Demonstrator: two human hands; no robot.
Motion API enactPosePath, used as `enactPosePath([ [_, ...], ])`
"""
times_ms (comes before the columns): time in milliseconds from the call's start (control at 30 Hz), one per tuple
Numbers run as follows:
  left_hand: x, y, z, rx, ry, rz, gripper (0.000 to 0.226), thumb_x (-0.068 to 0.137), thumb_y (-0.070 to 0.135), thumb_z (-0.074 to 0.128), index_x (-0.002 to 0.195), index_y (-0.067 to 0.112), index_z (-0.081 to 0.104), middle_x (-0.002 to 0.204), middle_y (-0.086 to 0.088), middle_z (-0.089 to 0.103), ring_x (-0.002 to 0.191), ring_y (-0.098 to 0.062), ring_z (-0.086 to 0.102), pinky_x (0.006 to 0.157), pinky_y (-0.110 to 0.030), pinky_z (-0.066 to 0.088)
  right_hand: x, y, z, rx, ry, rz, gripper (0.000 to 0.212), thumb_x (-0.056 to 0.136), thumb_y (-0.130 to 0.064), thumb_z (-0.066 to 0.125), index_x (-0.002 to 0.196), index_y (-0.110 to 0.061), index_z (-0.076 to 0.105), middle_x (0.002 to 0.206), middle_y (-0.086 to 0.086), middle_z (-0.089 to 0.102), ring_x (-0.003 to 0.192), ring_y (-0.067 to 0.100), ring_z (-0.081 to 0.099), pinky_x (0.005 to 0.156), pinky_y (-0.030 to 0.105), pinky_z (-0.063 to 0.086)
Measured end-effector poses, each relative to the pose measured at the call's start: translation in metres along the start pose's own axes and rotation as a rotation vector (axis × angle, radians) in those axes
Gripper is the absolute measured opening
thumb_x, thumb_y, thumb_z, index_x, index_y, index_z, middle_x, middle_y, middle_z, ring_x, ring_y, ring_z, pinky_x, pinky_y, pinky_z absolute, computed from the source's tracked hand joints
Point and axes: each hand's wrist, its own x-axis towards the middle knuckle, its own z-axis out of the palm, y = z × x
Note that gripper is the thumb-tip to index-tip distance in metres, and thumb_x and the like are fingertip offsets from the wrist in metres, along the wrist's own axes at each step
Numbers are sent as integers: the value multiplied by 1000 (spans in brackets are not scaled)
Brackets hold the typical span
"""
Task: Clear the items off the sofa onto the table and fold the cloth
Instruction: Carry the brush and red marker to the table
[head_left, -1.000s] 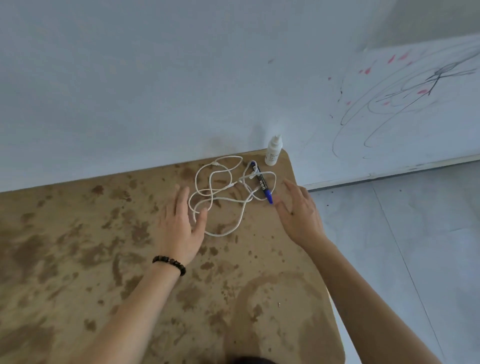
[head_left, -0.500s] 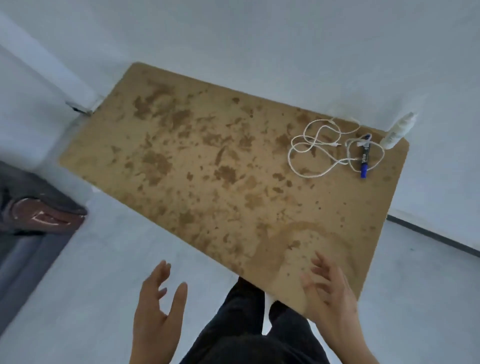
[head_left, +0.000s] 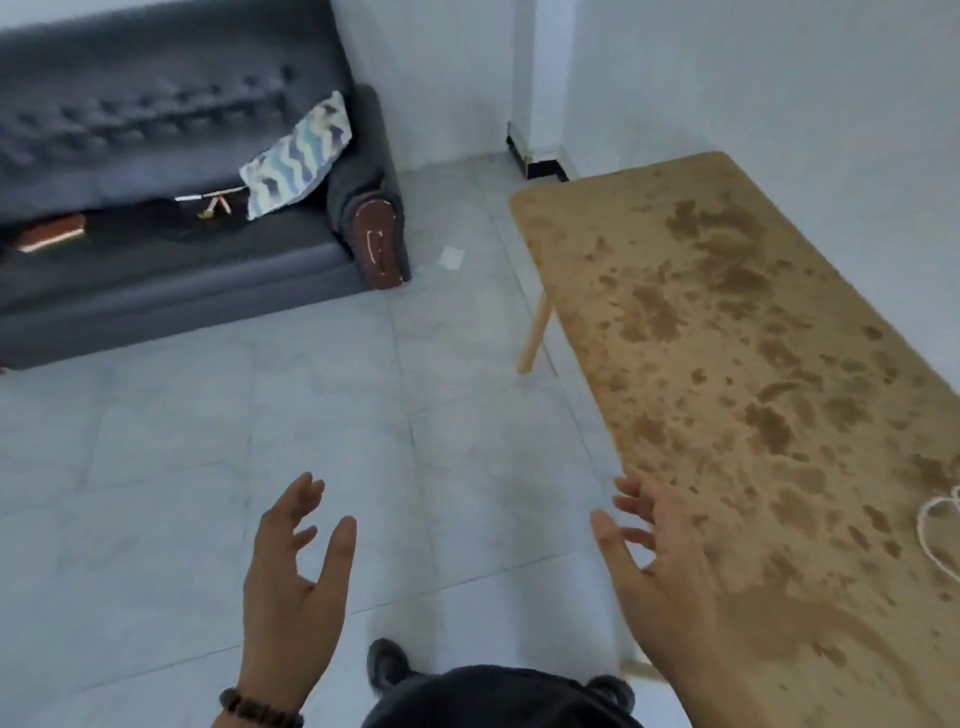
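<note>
A dark grey sofa (head_left: 156, 270) stands at the upper left. On its seat, leaning against the right armrest, lies a white cloth (head_left: 298, 156) with blue zigzag stripes. Beside it are small red and white sticks (head_left: 213, 202) and, further left, a brown book-like item (head_left: 52, 235). The brown stained table (head_left: 727, 364) runs along the right, with a loop of white cable (head_left: 937, 525) at its right edge. My left hand (head_left: 293, 587) and my right hand (head_left: 657, 566) hover low in front of me, fingers spread, holding nothing. The right hand is over the table's near edge.
Grey tiled floor (head_left: 260, 415) lies between me and the sofa. A small white scrap (head_left: 451, 257) is on the floor near the armrest. A wooden table leg (head_left: 535, 332) slants down at the table's far corner. My dark shoes (head_left: 387, 662) show at the bottom.
The view has swung left from the table towards the sofa. Both hands have come away from the cable and marker and now hang free in front of me.
</note>
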Motion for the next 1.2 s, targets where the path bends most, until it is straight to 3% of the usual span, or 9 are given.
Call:
enactPosePath([
  [100,18,-37,-47,-44,59,-84,48,81,46,57,123,60,39,123,25,57,107,-2,59,79,-21,46,4,-22,63,-31,-84,-54,48,84,-49,60,129,-49,43,122,-31,53,113,-3,55,82,23,50],
  [267,76,-120,-144,-81,223,-194,44,84,41,59,125,49,45,116,26,61,102,-2,62,69,-16,46,17,-71,212,-125,-287,-93,51,83,-43,65,126,-52,40,125,-24,54,110,-9,55,84,24,52],
  [433,145,-152,-214,-61,257,-208,54,81,42,58,133,32,46,120,23,59,108,3,58,82,-21,47,47,-130,313,-156,-384,-144,59,80,-50,60,134,-42,39,128,-18,53,111,-3,55,82,17,48],
  [600,236,-178,-236,-22,214,-204,54,83,40,58,134,31,46,121,23,58,111,5,56,87,-23,47,98,-158,396,-139,-355,-164,60,81,-50,60,136,-41,39,127,-22,50,111,-5,54,84,18,48],
  [833,422,-200,-242,50,201,-197,48,85,29,64,130,36,47,122,23,57,112,6,55,86,-21,46,215,-181,535,-144,-415,-165,50,82,-59,56,125,-68,32,121,-45,36,113,-17,45,84,13,43],
  [900,474,-194,-255,58,207,-211,47,87,26,64,130,35,48,122,22,57,112,6,55,87,-22,47,253,-208,571,-150,-473,-179,48,83,-62,52,127,-67,32,126,-43,35,115,-16,45,86,12,42],
  [1033,575,-177,-287,32,270,-197,49,81,40,59,129,36,49,121,26,55,111,10,53,83,-15,45,333,-281,641,-181,-540,-291,47,85,-61,52,128,-64,34,126,-40,37,115,-14,46,86,10,42],
  [1200,673,-184,-319,-21,376,-244,50,81,42,59,130,36,48,120,24,57,110,11,54,78,-11,44,418,-356,728,-232,-618,-379,51,86,-58,51,134,-49,38,128,-23,44,115,-10,48,89,14,44],
])
